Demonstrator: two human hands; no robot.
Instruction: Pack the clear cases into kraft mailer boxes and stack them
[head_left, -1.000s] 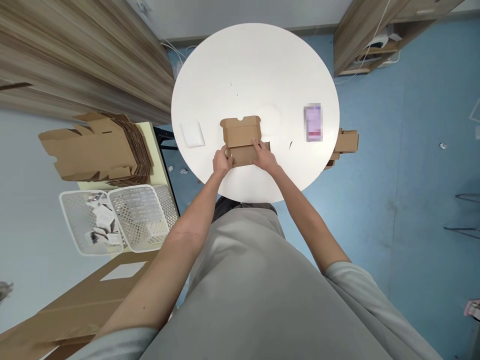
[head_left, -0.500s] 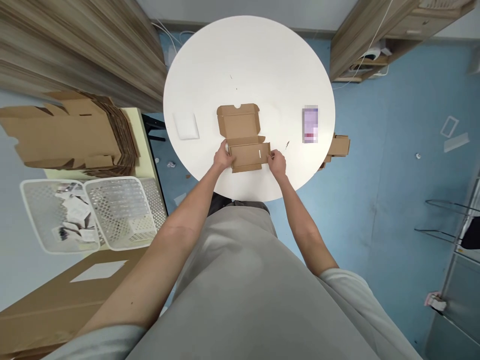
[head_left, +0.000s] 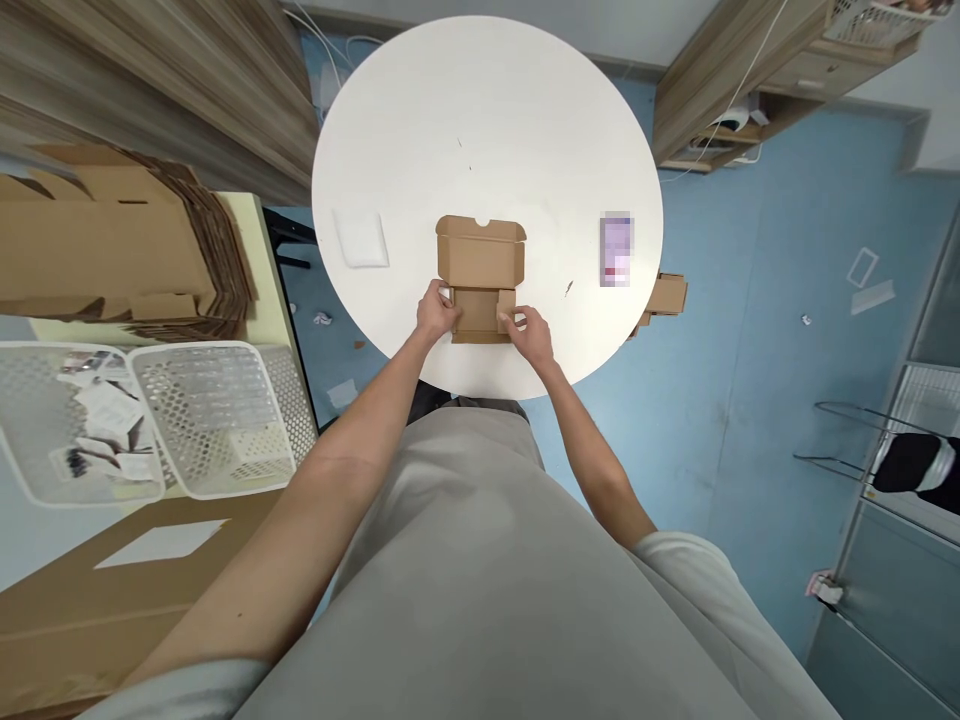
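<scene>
A small brown cardboard box (head_left: pixel 480 272) sits near the front edge of the round white table (head_left: pixel 487 120), its lid standing open at the back. My left hand (head_left: pixel 436 311) grips the box's left side with curled fingers. My right hand (head_left: pixel 529 330) pinches the folded right side flap against the box. Both hands rest on the tabletop beside the box.
A white flat packet (head_left: pixel 361 238) lies left of the box, a purple-white phone-like item (head_left: pixel 616 249) to its right. Another cardboard box (head_left: pixel 664 296) sits on the blue floor past the table. Left: a stack of flat cartons (head_left: pixel 112 240) and white mesh baskets (head_left: pixel 217 420).
The right side flap, spread flat half a second ago, is now folded in against the box. My right hand moved left with it. The lid stands more upright.
</scene>
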